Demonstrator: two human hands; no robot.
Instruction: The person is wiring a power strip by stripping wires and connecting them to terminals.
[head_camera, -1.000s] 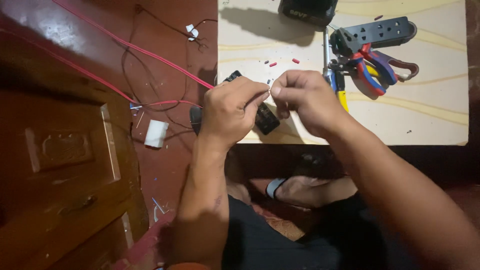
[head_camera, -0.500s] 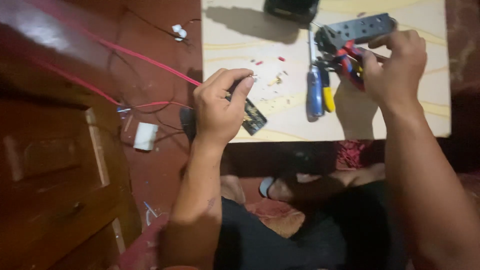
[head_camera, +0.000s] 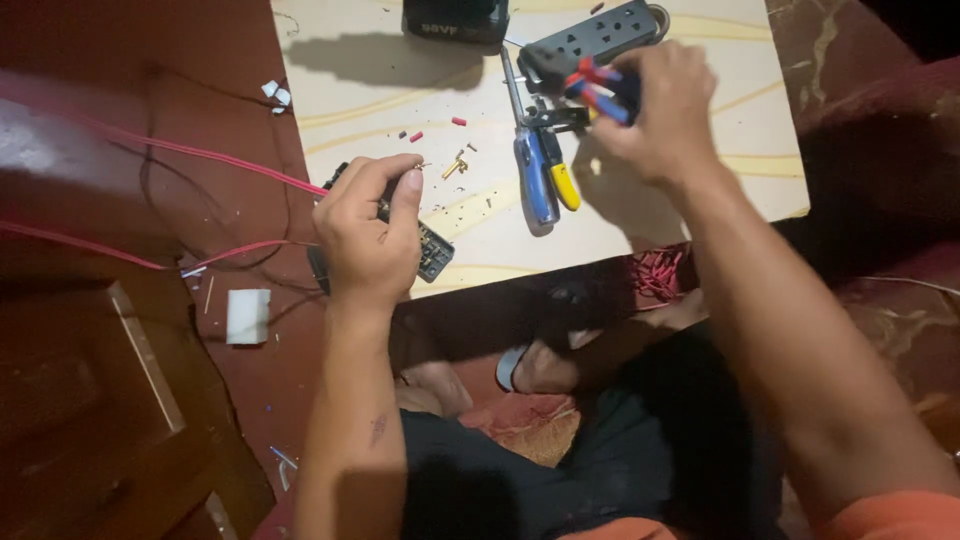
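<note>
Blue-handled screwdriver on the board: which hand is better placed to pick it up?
Probably the right hand: it hovers just beside the screwdriver, though gripping red-blue pliers. The left hand holds the black module.

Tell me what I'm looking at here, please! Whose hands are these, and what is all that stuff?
The camera sits on a person's head and looks down, so these are that person's own hands. The left hand holds a small black electrical part at the edge of a pale board. The right hand grips pliers with red and blue handles. On the board lie a screwdriver with a blue and yellow handle, a dark power strip and tiny red wire scraps. Red wires run across the dark red floor.
</note>
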